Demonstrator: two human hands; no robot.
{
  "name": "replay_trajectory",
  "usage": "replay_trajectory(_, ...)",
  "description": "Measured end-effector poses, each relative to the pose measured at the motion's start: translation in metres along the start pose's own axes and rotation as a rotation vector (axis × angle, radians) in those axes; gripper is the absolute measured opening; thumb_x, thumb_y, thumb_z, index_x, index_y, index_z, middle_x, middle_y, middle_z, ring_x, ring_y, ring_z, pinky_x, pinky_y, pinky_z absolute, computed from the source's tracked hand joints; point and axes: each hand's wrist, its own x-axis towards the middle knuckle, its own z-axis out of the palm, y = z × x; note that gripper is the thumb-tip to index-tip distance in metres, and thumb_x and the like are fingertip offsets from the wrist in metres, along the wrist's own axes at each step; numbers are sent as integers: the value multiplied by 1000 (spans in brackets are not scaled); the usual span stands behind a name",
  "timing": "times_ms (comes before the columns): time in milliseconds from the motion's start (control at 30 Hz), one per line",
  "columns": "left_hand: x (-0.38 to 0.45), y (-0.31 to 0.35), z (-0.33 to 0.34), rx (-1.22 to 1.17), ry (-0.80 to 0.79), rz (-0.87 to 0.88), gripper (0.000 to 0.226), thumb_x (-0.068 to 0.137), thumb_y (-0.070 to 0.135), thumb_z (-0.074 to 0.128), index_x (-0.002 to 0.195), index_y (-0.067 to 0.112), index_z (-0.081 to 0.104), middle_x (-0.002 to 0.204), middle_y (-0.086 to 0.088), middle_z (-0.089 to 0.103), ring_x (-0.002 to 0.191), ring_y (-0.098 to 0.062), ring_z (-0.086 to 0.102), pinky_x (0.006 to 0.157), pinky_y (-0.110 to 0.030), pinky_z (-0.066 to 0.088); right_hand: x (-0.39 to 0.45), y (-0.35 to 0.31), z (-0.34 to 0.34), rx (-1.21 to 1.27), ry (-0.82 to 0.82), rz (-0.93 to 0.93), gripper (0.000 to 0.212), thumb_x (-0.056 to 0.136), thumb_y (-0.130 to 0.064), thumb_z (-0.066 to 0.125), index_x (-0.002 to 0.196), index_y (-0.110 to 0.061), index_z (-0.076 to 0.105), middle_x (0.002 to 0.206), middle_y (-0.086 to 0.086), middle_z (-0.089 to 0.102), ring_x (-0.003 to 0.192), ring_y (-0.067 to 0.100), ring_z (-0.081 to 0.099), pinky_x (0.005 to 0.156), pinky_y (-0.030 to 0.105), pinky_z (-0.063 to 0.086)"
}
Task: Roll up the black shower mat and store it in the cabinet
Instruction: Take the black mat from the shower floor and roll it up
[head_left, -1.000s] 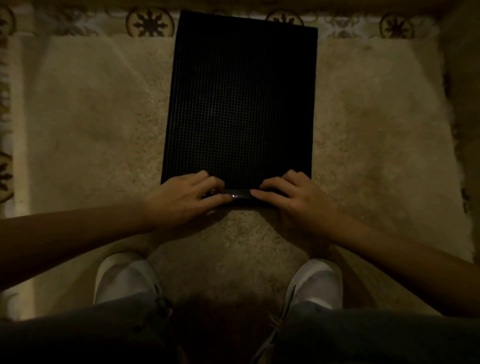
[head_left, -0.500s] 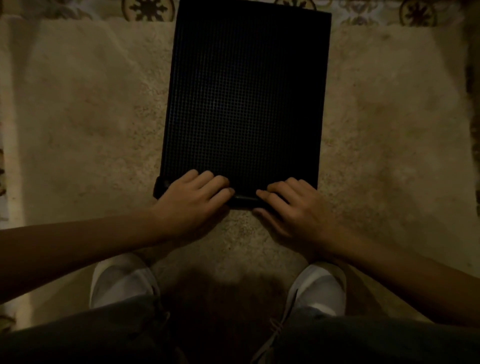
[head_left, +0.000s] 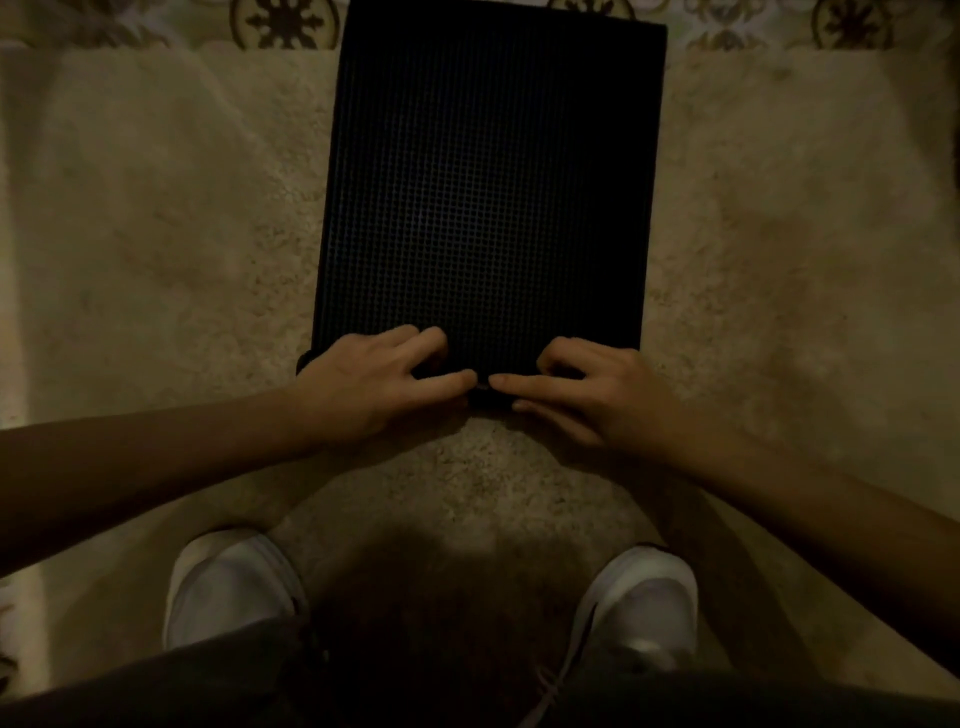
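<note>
- Mat (head_left: 483, 197) flat on beige rug (head_left: 171, 249), stretching away beyond fingertips.
- Left hand (head_left: 374, 384) and right hand (head_left: 597, 387) side by side, fingers curled over near edge, pinching a thin started roll.
- Index tips nearly touching at centre.

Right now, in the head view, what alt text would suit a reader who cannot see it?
Seen from above in dim light, a person's left hand and right hand press on the near edge of a black shower mat, where a small roll has started. The mat lies mostly flat on a beige rug; two white shoes show below.
</note>
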Motion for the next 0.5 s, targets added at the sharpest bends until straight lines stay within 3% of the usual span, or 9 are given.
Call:
replay_trajectory(133, 5, -5, -2, -54, 61, -44, 34, 102, 25, 43, 126, 11, 62, 92, -14, 57, 67, -25, 55, 54, -32, 40, 15, 8, -12, -54, -48, -18, 30, 103, -38, 58, 130, -28, 68, 88, 3, 65, 75, 20, 56, 57, 39, 47)
replay_trajectory(267, 6, -8, 4, 61, 157, -16, 31, 102, 35, 53, 120, 15, 67, 93, -9, 59, 85, -28, 56, 74, -40, 40, 22, 11, -16, 3, -118, 28, 33, 102, -42, 54, 129, -30, 69, 90, 4, 58, 76, 16, 49, 57, 35, 45)
replay_trajectory(367, 11, -14, 5, -13, 116, 22, 47, 95, 52, 58, 120, 13, 66, 99, -7, 59, 90, -26, 51, 72, -39, 44, 20, 12, -14, 87, -137, 90, 33, 102, -42, 55, 130, -30, 68, 91, 1, 58, 73, 7, 47, 55, 30, 45)
replay_trajectory(500, 20, -25, -2, -128, 50, 61, 48, 92, 49, 63, 123, 12, 58, 104, -5, 54, 90, -20, 50, 60, -29, 46, 27, 19, -19, 111, -123, 100, 31, 101, -42, 57, 128, -29, 69, 90, -4, 63, 69, 8, 56, 55, 31, 50)
